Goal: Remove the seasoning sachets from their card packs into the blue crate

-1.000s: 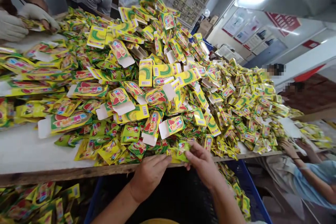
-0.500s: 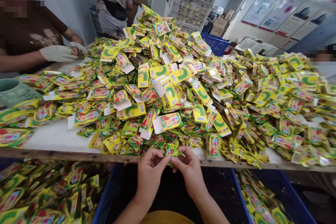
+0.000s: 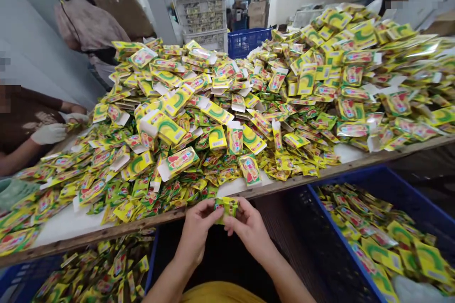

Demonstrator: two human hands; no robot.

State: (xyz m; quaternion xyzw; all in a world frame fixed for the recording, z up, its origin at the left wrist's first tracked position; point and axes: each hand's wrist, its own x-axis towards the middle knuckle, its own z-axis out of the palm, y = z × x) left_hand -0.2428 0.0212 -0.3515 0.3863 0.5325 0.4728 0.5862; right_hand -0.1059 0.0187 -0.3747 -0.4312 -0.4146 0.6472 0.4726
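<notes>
A small yellow-green foil packet (image 3: 226, 209) is pinched between my two hands at the table's front edge. My left hand (image 3: 197, 225) has its thumb and fingers closed on the packet's left side. On its right side, my right hand (image 3: 249, 221) grips it with thumb and bent fingers. Just beyond, a printed carton (image 3: 249, 169) lies flat near the edge, its front red and green. Behind that rises a large heap of similar packets (image 3: 124, 209) and yellow cartons (image 3: 215, 112), several with white end flaps open.
Blue crates of cartons (image 3: 355, 265) sit below the table edge (image 3: 149, 220) on both sides. A gloved co-worker's hand (image 3: 50, 134) works at left, near a green container (image 3: 16, 194). Stacked white crates (image 3: 202, 9) and a blue basket (image 3: 245, 42) stand behind.
The view has swung to the right, showing more of the right crate. Both hands still hold the packet, now turned so more of its yellow-green surface shows.
</notes>
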